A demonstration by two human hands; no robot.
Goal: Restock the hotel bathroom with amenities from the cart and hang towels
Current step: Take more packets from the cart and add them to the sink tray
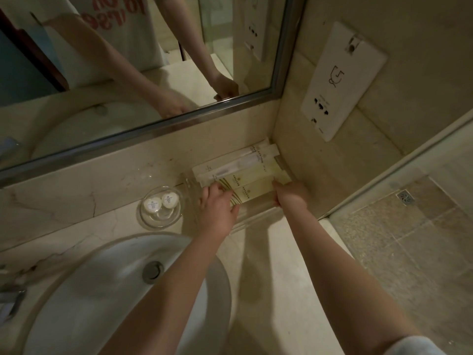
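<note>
Amenity packets (245, 180) lay flat, side by side in a clear tray (258, 216), pushed into the back right corner of the desk (268, 265), where the mirror wall met the side wall. The near packets were pale yellow, long and flat, with gold curved stripes at the left end and a small gold logo mid-length. The far ones were white sleeves with small print; contents too blurred to tell. The hands were apart, one at each end of the near packets. The left hand (217, 208) sat on the striped ends with bent fingers on top and thumb along the near edge; grip or just press, could not tell. The right hand (291, 196) had fingers curled round the right ends. Just left of the tray stood a round glass dish (151, 221) holding two small round white pieces (161, 202) side by side. The desk was beige marble-look stone with darker veins. A white oval sink (89, 290) with a metal drain plug (152, 271) sat at near left. A metal-framed mirror (128, 73) above the backsplash reflected both arms. A white socket panel (343, 80) was on the right wall. At right, a glass partition (409, 155), a tiled floor (409, 239) and a floor drain (405, 197). Lighting dim, yellowish.
</note>
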